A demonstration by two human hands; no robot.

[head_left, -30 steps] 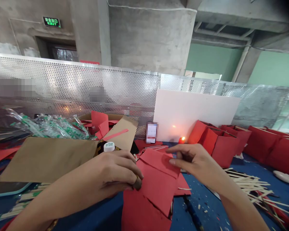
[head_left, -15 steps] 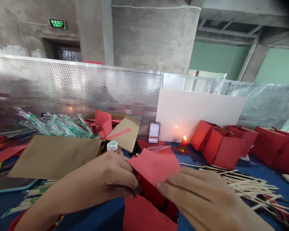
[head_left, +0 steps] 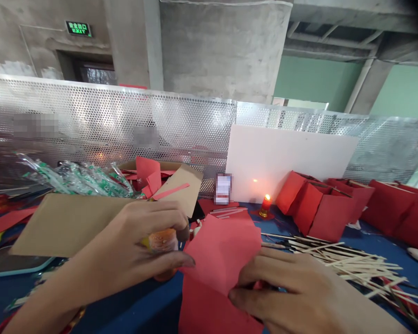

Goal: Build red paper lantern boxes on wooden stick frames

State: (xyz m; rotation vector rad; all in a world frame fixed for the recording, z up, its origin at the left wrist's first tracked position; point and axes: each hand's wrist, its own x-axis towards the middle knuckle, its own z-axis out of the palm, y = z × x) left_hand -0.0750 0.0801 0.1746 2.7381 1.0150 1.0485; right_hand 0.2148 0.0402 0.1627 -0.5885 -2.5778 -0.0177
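Note:
Red paper (head_left: pixel 223 246) covers a boxy red form at the bottom centre. My right hand (head_left: pixel 285 287) grips its right side, the fingers bent round the paper. To the left, my left hand (head_left: pixel 149 241) is raised with thumb and fingers apart, and the thumb tip is at the paper's left edge. Behind that hand stands a bottle (head_left: pixel 163 241) with orange contents, partly seen between thumb and fingers; its cap is hidden.
A lit red candle (head_left: pixel 265 206) stands behind the paper. Red paper boxes (head_left: pixel 330 213) are at the right, with loose wooden sticks (head_left: pixel 351 264) before them. An open cardboard box (head_left: pixel 66 222) holding wrapped items is at the left. A phone (head_left: pixel 223 188) leans near a white board (head_left: pixel 289 157).
My left hand has moved up and left, and its fingers have opened. The upper red paper has come down over the dark gap in the form. My right hand's fingers have bent more.

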